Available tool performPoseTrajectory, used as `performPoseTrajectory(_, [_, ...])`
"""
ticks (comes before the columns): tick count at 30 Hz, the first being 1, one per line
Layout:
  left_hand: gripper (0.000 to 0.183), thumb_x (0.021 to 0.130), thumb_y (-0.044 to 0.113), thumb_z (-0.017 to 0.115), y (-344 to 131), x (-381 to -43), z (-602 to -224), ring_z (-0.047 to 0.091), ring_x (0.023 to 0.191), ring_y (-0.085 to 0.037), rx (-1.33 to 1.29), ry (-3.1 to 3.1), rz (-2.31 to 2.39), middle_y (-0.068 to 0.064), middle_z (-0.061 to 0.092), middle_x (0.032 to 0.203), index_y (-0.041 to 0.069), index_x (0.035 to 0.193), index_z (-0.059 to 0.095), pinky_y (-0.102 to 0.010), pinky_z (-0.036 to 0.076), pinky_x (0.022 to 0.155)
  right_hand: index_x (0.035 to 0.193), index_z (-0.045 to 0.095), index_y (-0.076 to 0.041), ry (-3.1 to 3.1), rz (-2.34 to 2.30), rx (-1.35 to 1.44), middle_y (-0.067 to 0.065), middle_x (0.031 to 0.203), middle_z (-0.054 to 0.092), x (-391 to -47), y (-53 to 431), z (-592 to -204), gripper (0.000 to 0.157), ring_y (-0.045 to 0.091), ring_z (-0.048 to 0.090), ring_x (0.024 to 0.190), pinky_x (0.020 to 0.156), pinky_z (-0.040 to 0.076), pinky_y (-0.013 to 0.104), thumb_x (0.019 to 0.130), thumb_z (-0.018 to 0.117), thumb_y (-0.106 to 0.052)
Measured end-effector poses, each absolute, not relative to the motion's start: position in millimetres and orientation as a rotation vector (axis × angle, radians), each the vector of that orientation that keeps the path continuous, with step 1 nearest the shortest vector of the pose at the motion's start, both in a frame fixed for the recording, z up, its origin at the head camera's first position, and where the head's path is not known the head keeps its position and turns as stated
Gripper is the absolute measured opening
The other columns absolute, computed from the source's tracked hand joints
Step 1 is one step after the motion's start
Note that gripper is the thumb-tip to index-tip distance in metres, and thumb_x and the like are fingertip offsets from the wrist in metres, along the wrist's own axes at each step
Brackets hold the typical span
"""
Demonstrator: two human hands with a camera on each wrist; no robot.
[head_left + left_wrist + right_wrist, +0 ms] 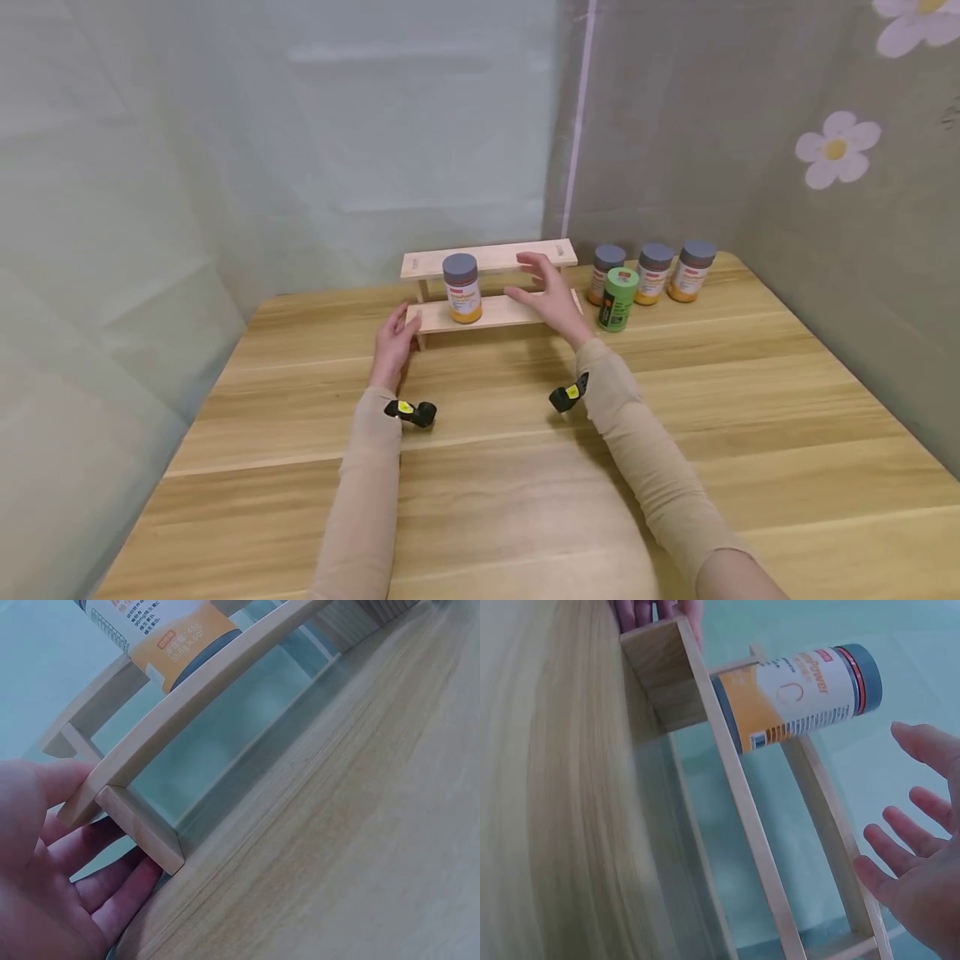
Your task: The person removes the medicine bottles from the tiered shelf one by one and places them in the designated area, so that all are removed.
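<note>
A two-tier wooden rack (517, 311) stands at the back of the table. On its lower board sits an upright supplement bottle (463, 293) with a blue-grey cap, white label and orange base, left of the middle. My left hand (390, 343) holds the rack's left end; in the left wrist view the thumb lies on the board's end (94, 784) and the other fingers reach in behind the leg (142, 829). Over the rack's right half my right hand (557, 302) hovers with fingers spread, apart from the bottle. Nothing is in it in the right wrist view.
Right of the rack stand a green bottle (618, 302) and three more blue-capped bottles (652, 277), close together. A pale curtain (420, 125) hangs behind the wooden table (480, 500), and a flowered curtain (836, 250) borders its right side.
</note>
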State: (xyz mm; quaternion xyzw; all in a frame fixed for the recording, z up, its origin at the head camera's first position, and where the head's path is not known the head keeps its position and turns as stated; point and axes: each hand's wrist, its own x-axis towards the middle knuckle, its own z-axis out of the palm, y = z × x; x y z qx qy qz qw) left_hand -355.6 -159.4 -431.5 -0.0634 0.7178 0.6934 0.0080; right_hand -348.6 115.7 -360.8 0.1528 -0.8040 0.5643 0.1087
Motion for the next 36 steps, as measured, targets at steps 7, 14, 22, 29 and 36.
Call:
performPoseTrajectory(7, [0.059, 0.099, 0.023, 0.054, -158, -358, -431, 0.050, 0.131, -0.027, -0.210, 2.232, 2.179, -0.016, 0.042, 0.151, 0.015, 0.153, 0.030, -0.039, 0.045, 0.104, 0.140, 0.043, -0.008, -2.348, 1.725, 0.453, 0.011, 0.147, 0.045, -352, 96, -359, 0.058, 0.028, 0.044, 0.137, 0.116, 0.033, 0.044, 0.089, 0.070, -0.015])
performPoseTrajectory(14, [0.059, 0.099, 0.022, 0.054, -160, -359, -432, 0.048, 0.135, -0.029, -0.183, 2.227, 2.205, -0.017, 0.039, 0.153, 0.013, 0.152, 0.030, -0.043, 0.042, 0.109, 0.141, 0.041, -0.005, -2.293, 1.821, 0.519, 0.015, 0.146, 0.046, -355, 69, -362, 0.060, 0.030, 0.046, 0.135, 0.114, 0.034, 0.047, 0.089, 0.070, -0.012])
performPoseTrajectory(22, [0.060, 0.099, 0.023, 0.055, -161, -359, -433, 0.047, 0.135, -0.031, -0.159, 2.223, 2.196, -0.019, 0.040, 0.152, 0.013, 0.153, 0.030, -0.041, 0.039, 0.113, 0.141, 0.042, -0.010, -2.264, 1.892, 0.465, 0.013, 0.143, 0.049, -356, 49, -369, 0.060, 0.030, 0.048, 0.133, 0.110, 0.041, 0.046, 0.089, 0.070, -0.013])
performPoseTrajectory(29, [0.060, 0.100, 0.022, 0.054, -162, -359, -431, 0.048, 0.134, -0.031, -0.156, 2.170, 2.215, -0.018, 0.040, 0.152, 0.014, 0.153, 0.028, -0.044, 0.041, 0.110, 0.144, 0.036, -0.012, -2.248, 1.958, 0.388, 0.015, 0.144, 0.046, -356, 39, -374, 0.065, 0.031, 0.049, 0.133, 0.112, 0.040, 0.043, 0.089, 0.070, -0.016])
performPoseTrajectory(36, [0.059, 0.100, 0.019, 0.053, -159, -356, -428, 0.049, 0.132, -0.033, -0.154, 2.182, 2.221, -0.021, 0.043, 0.150, 0.010, 0.152, 0.029, -0.045, 0.041, 0.110, 0.147, 0.034, -0.016, -2.319, 1.839, 0.356, 0.014, 0.144, 0.046, -354, 34, -378, 0.064, 0.032, 0.051, 0.128, 0.106, 0.045, 0.048, 0.092, 0.067, -0.023])
